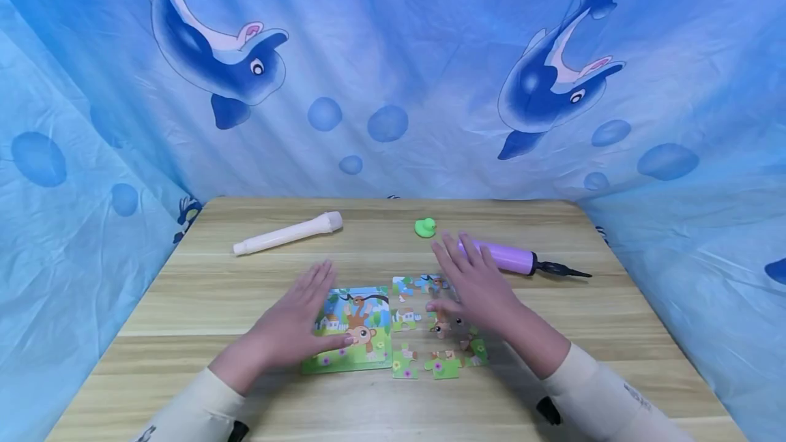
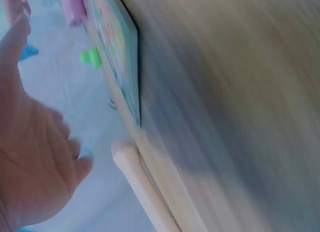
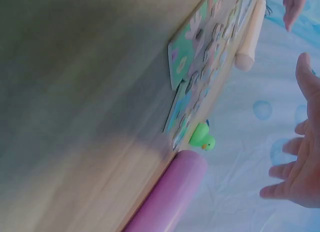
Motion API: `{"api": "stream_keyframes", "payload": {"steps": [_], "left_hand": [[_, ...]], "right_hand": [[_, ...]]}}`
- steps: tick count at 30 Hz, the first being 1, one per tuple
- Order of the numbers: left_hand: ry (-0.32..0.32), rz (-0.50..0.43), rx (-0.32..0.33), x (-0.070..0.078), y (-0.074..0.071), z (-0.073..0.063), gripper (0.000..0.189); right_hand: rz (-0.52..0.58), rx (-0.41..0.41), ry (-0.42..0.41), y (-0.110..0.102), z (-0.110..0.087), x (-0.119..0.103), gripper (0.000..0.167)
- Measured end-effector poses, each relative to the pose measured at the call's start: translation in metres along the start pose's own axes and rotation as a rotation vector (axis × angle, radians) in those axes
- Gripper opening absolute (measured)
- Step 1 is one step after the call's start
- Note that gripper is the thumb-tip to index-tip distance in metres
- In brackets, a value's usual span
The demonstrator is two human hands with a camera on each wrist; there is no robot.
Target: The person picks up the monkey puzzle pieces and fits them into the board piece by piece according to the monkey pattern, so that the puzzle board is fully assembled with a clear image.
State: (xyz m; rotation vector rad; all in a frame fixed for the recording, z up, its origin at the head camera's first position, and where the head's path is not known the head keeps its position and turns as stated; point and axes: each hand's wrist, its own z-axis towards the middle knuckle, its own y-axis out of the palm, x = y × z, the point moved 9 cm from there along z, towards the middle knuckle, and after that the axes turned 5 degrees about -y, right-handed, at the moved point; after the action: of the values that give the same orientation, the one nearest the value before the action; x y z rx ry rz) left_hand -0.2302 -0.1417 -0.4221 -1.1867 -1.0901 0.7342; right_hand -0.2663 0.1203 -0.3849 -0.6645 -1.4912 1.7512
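Note:
In the head view a picture board (image 1: 374, 343) with a monkey, a house and flowers lies near the table's middle. Over its left side hovers my left hand (image 1: 288, 329), fingers extended and thumb apart, gripping nothing. Loose jigsaw pieces (image 1: 446, 367) with a similar picture lie spread to the right of the board, with gaps between them. My right hand (image 1: 475, 292) is above these pieces with its fingers spread, and it partly covers them. Both wrist views show the hands, the left palm (image 2: 37, 162) and the right palm (image 3: 307, 167), raised off the wooden surface.
A white toy microphone (image 1: 285, 234) lies at the back left of the table (image 1: 202, 305). Behind the pieces sits a green toy duck (image 1: 425, 227). A purple balloon pump (image 1: 510, 258) with a black nozzle lies back right, its left end behind my right hand. A dolphin-print curtain (image 1: 430, 53) surrounds the table.

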Motion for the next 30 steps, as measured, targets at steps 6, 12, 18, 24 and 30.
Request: {"api": "stream_keyframes", "payload": {"steps": [6, 12, 18, 24, 30], "left_hand": [[-0.016, -0.082, -0.145, -0.015, 0.008, -0.009, 0.123], [-0.041, -0.100, -0.217, -0.023, 0.012, -0.011, 0.121], [-0.098, -0.121, -0.297, -0.029, 0.019, -0.011, 0.118], [-0.139, -0.139, -0.332, -0.032, 0.023, -0.015, 0.116], [-0.155, -0.126, -0.337, -0.032, 0.024, -0.014, 0.114]], "right_hand": [[0.082, -0.032, -0.060, 0.009, 0.020, -0.001, 0.088], [0.158, -0.167, -0.144, 0.031, 0.044, -0.012, 0.058], [0.173, -0.245, -0.173, 0.055, 0.060, -0.020, 0.043], [0.149, -0.242, -0.192, 0.067, 0.066, -0.026, 0.032], [0.113, -0.178, -0.236, 0.069, 0.068, -0.029, 0.024]]}}
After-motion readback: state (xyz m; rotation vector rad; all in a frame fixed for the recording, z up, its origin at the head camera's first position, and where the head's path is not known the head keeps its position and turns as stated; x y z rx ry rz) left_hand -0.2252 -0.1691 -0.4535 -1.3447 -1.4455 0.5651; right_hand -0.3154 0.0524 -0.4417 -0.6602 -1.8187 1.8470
